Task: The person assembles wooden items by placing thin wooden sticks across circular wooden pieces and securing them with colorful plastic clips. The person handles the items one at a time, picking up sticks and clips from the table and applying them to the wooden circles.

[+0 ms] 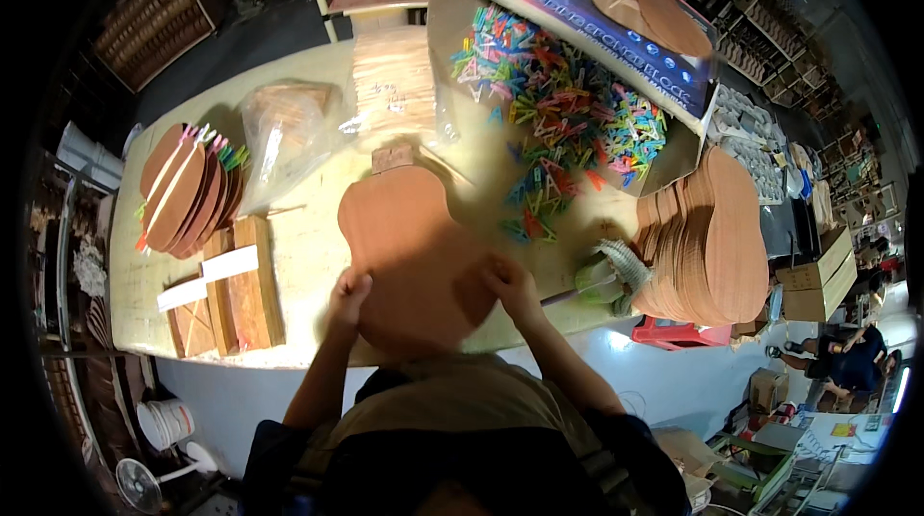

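A brown wooden guitar-body plate (409,237) with a narrow waist lies in front of me, its wide end near my body. My left hand (350,298) grips its left edge, thumb on the upper face. On the opposite edge, the fingers of my right hand (510,287) are closed at the wide part, which looks slightly blurred. A small wooden block (392,159) is at the plate's narrow far end; I cannot tell whether the two are joined. Just beyond it lies a thin light wood strip (445,166).
Clipped plates (175,191) and wooden blocks (255,285) sit left. Bagged strips (395,83) lie behind. Coloured clothespins (549,121) spill from an open carton (664,165). At right are a green cup with a cloth glove (616,273) and a stack of plates (707,242).
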A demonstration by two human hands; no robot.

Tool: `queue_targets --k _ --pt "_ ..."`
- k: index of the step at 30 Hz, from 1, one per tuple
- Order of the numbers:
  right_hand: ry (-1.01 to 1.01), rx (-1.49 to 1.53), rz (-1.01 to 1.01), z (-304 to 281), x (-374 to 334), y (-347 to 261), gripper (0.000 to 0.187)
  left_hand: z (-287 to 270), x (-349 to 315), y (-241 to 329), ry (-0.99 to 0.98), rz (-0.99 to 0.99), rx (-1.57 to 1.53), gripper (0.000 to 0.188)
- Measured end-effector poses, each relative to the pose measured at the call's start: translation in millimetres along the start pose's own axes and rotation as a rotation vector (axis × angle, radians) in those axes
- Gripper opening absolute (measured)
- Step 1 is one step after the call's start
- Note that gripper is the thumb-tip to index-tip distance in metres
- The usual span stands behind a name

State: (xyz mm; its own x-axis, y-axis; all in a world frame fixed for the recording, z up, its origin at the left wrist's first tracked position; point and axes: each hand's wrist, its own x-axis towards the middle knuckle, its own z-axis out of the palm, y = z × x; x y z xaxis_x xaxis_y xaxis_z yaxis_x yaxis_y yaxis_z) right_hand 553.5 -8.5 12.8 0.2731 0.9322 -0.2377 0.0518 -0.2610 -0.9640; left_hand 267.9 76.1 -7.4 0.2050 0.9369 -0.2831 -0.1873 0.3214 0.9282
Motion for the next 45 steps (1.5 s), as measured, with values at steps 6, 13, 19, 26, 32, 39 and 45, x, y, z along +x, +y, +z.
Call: queue_targets --k 6,13,19,26,32,39,45 --pt "0.264 -0.985 -0.417 -20 63 30 0.043 -14 62 14 -0.018 0.060 0.145 0.037" --pt "0.153 -1.113 -0.315 -31 109 42 0.039 -89 35 20 0.628 0.454 0.438 0.030" --pt "0.090 -1.016 -0.245 -48 112 35 0.037 -201 48 38 1.319 0.362 -0.051 0.016" --pt "0.155 -0.940 -0.412 -56 109 15 0.035 -249 70 30 0.974 0.133 -0.827 0.009" --pt "0.197 -0.577 -0.360 -51 105 9 0.029 -218 68 50 1.234 0.479 -0.709 0.004" --pt "0.149 0.338 0.030 -16 127 14 0.008 -18 71 53 0.299 0.810 0.890 0.008" --pt "0.147 0.349 0.104 11 150 14 0.012 62 100 27 0.009 0.846 0.914 0.007"
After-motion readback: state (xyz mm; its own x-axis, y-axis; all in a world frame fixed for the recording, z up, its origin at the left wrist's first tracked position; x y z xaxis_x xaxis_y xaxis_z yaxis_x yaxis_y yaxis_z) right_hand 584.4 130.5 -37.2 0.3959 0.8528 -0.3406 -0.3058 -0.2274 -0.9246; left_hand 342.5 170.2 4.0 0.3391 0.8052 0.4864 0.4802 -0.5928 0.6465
